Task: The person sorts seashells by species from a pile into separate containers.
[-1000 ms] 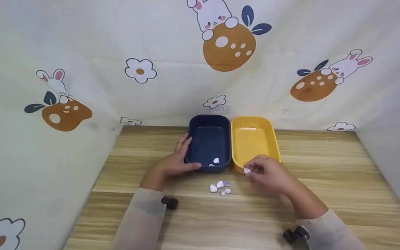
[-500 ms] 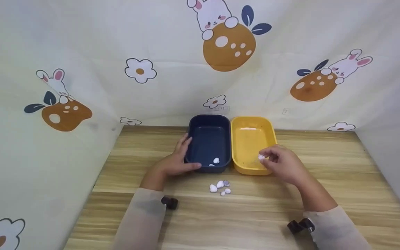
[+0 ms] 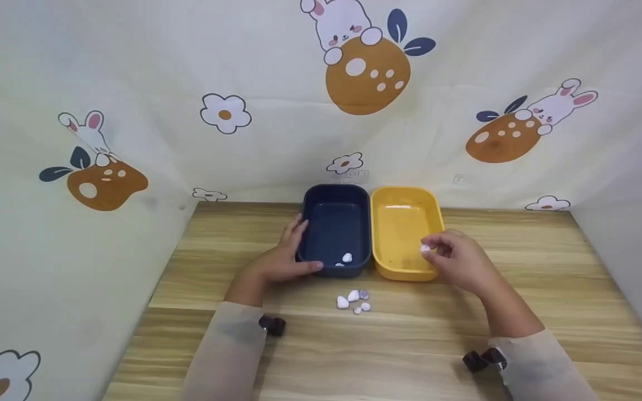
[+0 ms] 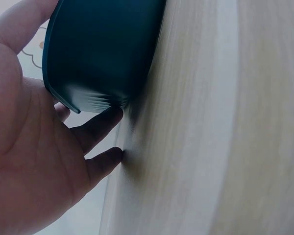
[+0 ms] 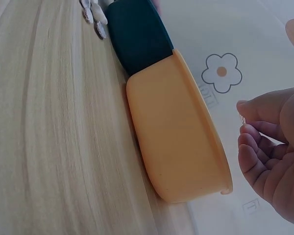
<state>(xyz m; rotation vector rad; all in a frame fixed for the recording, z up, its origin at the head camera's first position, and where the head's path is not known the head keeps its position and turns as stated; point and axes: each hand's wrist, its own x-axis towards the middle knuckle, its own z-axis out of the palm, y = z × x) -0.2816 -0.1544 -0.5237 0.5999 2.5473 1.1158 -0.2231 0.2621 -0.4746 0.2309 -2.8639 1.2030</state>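
Observation:
Above the right side of the yellow bin (image 3: 381, 234), my right hand (image 3: 463, 264) pinches a white pebble (image 3: 424, 248) between thumb and fingertips. In the right wrist view the fingers hide most of that pebble. My left hand (image 3: 279, 259) rests against the dark blue bin (image 3: 335, 225), its thumb at the front rim and its fingers along the left side. The left wrist view shows those fingers (image 4: 100, 128) spread and fairly straight beside the bin wall. A white pebble (image 3: 347, 258) lies inside the blue bin near its front, with part of another beside it.
Several pebbles (image 3: 353, 296), mostly white with one greyish, lie on the wood-grain table (image 3: 365, 356) in front of the bins. The two bins stand side by side, close to the printed curtain (image 3: 276, 150) behind the table.
My right hand has moved from the yellow bin's front edge to the right and slightly back, carrying the pebble. My left hand and the bins have stayed in place.

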